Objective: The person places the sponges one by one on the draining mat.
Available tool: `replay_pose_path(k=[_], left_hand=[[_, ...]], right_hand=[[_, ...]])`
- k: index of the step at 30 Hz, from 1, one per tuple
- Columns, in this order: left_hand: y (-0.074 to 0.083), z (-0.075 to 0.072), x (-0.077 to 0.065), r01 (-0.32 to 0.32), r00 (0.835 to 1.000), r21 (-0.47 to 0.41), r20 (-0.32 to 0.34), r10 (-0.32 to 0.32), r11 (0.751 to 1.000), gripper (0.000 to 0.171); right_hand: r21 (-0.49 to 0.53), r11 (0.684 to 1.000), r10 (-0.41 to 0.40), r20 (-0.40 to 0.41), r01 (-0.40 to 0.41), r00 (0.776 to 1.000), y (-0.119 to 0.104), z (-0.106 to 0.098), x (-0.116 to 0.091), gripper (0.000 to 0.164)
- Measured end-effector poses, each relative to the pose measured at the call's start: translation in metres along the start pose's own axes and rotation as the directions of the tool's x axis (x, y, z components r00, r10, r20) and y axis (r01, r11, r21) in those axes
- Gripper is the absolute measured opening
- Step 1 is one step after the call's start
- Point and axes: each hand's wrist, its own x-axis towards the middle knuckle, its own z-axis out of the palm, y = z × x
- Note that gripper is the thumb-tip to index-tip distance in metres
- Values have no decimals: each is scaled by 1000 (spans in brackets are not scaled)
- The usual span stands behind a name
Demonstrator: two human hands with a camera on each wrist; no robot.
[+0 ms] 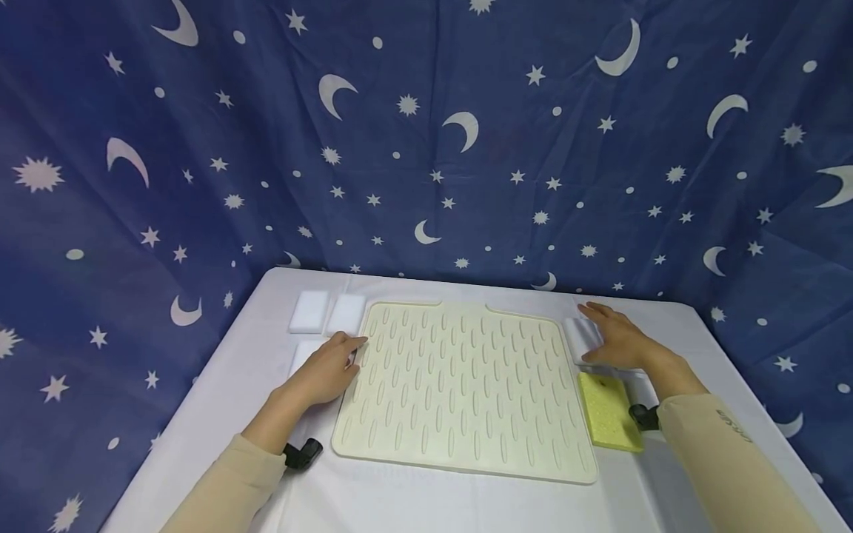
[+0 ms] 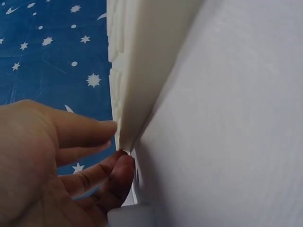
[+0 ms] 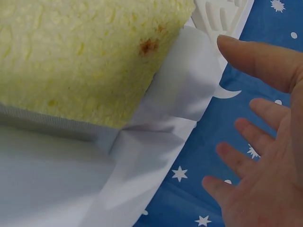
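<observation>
Since the mat (image 1: 460, 385) looked pliable, I judged edges best: left hand (image 1: 326, 374), hold unclear; right hand (image 1: 620, 340), spread, empty.

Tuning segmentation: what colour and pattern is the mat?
Cream mat, rows of narrow ridges; head view shows it best.

Mat (image 1: 460, 400) at centre of frame is looking like matt rubber or silicone, raised ridges breaking smooth face. Sponge (image 1: 609, 414) at lower right is showing rough, porous, matt surface. White blocks (image 1: 309, 312), left of centre, are looking smooth, matt, foam-like. Worktop cloth (image 1: 400, 500) is lying matt, faintly creased. Backdrop cloth (image 1: 493, 74) across upper frame is rippling, showing faint sheen. Sleeves (image 1: 223, 485) at bottom are looking like matt fabric.
</observation>
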Motion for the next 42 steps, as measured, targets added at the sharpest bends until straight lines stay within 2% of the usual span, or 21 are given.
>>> replay_pose_path(k=[7, 17, 28, 36, 42], left_hand=[[0, 1, -1, -35, 999, -6, 5, 35, 999, 50], [-4, 4, -2, -36, 999, -25, -10, 36, 999, 48], [-6, 8, 0, -37, 999, -16, -22, 36, 999, 48], [-8, 9, 0, -40, 999, -19, -18, 39, 999, 49], [-8, 9, 1, -47, 999, -16, -23, 47, 999, 49]], right_hand=[[31, 999, 15, 30, -16, 999, 4, 2, 1, 111], [41, 999, -15, 31, 14, 999, 4, 7, 4, 118], [3, 999, -49, 31, 49, 998, 6, 12, 13, 116], [-8, 1000, -6, 55, 7, 998, 7, 15, 17, 113], [-21, 1000, -5, 48, 6, 999, 8, 15, 18, 113]])
